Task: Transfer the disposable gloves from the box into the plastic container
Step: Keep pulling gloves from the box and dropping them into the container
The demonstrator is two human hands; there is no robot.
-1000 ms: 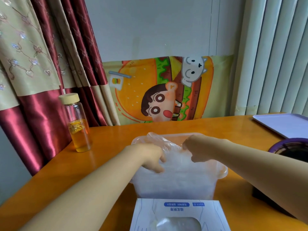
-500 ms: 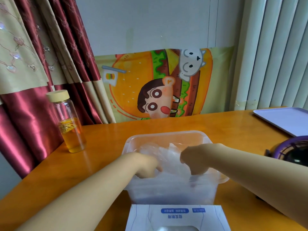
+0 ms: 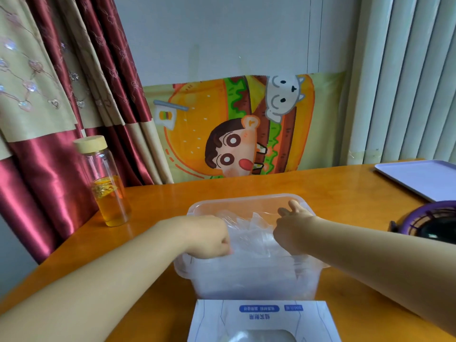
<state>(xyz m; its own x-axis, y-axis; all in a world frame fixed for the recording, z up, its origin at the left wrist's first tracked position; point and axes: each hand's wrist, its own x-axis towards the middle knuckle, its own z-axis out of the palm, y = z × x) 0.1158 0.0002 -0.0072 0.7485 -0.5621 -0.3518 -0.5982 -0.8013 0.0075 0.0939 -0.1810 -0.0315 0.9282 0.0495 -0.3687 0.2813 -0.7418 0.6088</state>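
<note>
Orange wooden tabletop (image 3: 345,188) fills the lower half of the frame; pale wall behind it.

- Plastic container (image 3: 241,199): translucent, rectangular, lid off, centre of frame, standing on the tabletop
- Disposable gloves (image 3: 251,233): crumpled clear film heaped inside the plastic container, the heap rising to about rim level between the two hands. More clear film shows through the oval opening of the box
- Box (image 3: 261,319): white card with blue labels, bottom centre, just in front of the container's near wall; lower edge cut off by the frame
- Left hand (image 3: 207,236): enters from lower left, over the container's left side. Fingers curled downward, tips buried in the film; it grips the gloves
- Right hand (image 3: 293,230): enters from lower right, over the container's right side. Fingers curled down into the heap and gripping the film; one digit sticks up toward the far rim
- Hands are apart, with the film bunched between them

Surroundings:
- Glass bottle (image 3: 108,188) with a pale lid, part full of amber liquid, upright at left of the tabletop, well apart from the container
- Red and beige curtain (image 3: 49,169), left
- Cartoon burger cloth (image 3: 234,134) against the wall, centre
- Vertical blinds (image 3: 407,82), right
- Pale flat tray (image 3: 424,178), right edge
- Purple-rimmed round object (image 3: 434,220) below the tray; cannot tell what it is
</note>
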